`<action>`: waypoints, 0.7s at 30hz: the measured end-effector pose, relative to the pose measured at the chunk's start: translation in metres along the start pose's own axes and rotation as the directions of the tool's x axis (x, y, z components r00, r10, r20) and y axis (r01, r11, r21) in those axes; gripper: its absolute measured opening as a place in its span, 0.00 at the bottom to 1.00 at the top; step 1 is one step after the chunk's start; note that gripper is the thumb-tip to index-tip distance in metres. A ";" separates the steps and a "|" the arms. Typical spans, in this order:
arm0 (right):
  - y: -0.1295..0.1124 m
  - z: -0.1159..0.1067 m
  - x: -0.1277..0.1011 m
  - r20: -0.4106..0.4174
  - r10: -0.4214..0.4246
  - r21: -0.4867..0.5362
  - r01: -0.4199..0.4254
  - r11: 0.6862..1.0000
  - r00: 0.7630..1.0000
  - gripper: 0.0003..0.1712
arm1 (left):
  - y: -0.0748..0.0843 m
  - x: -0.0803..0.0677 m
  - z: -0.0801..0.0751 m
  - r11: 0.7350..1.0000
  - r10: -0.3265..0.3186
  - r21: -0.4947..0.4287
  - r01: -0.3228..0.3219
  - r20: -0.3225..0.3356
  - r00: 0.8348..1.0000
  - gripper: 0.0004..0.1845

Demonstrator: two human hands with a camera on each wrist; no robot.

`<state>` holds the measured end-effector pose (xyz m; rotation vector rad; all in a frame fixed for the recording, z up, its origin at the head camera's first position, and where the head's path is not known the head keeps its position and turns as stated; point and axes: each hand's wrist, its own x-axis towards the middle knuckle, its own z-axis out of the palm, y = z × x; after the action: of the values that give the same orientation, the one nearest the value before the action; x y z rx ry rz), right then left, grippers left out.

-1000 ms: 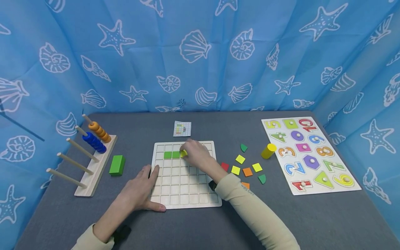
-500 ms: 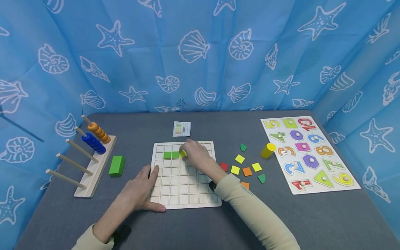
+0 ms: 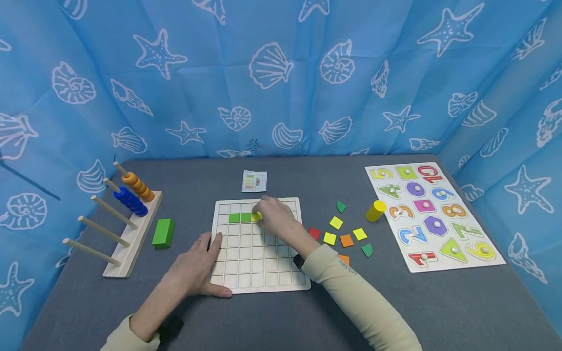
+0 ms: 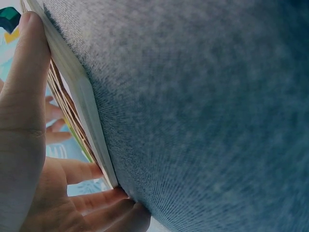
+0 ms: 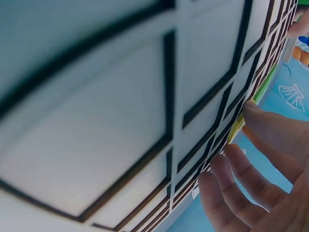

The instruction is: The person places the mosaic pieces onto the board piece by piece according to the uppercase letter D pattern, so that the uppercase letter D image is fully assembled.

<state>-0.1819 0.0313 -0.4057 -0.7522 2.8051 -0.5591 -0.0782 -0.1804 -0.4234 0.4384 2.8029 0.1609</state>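
Observation:
A white board with a square grid point(image 3: 246, 253) lies on the grey table. Two green square tiles point(image 3: 234, 218) sit side by side in its second row from the far edge. Just right of them, my right hand point(image 3: 275, 217) pinches a yellow tile point(image 3: 256, 216) at the following cell; in the right wrist view the thumb and index finger meet the yellow tile point(image 5: 235, 128), partly covered. My left hand point(image 3: 195, 265) rests against the near left corner of the board, fingers along the left side, thumb at the near edge. The left wrist view shows the board's edge point(image 4: 91, 101) beside the thumb.
Right of the board lie loose yellow tiles point(image 3: 336, 223), orange tiles point(image 3: 346, 241), a red tile point(image 3: 314, 233) and green rounded pieces point(image 3: 367, 250). A yellow cylinder point(image 3: 376, 211) stands by a number puzzle point(image 3: 493, 256). Leftward are a green block point(image 3: 163, 233) and bead rack point(image 3: 127, 256); behind, a pattern card point(image 3: 254, 181).
Both hands stay in nearly the same places, the right still at the yellow tile. The whole head view has drifted very slightly.

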 end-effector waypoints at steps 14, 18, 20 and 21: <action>0.023 -0.014 -0.014 -0.068 0.041 0.051 -0.037 0.998 0.997 0.16 | 0.001 0.001 0.000 1.000 -0.012 -0.001 0.012 0.019 1.000 0.75; 0.039 -0.019 -0.020 -0.089 0.085 0.043 -0.081 0.996 0.992 0.16 | 0.001 0.000 0.001 1.000 -0.013 0.000 0.013 0.023 1.000 0.75; 0.047 -0.023 -0.024 -0.098 0.102 0.041 -0.099 0.994 0.990 0.16 | 0.001 0.000 0.001 1.000 -0.013 0.000 0.013 0.024 1.000 0.75; 0.051 -0.025 -0.026 -0.104 0.112 0.042 -0.109 0.993 0.988 0.16 | 0.001 0.000 0.001 1.000 -0.014 0.001 0.014 0.025 1.000 0.75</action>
<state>-0.1888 0.0937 -0.4011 -0.5717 2.9029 -0.6465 -0.0777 -0.1795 -0.4241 0.4178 2.7812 0.1507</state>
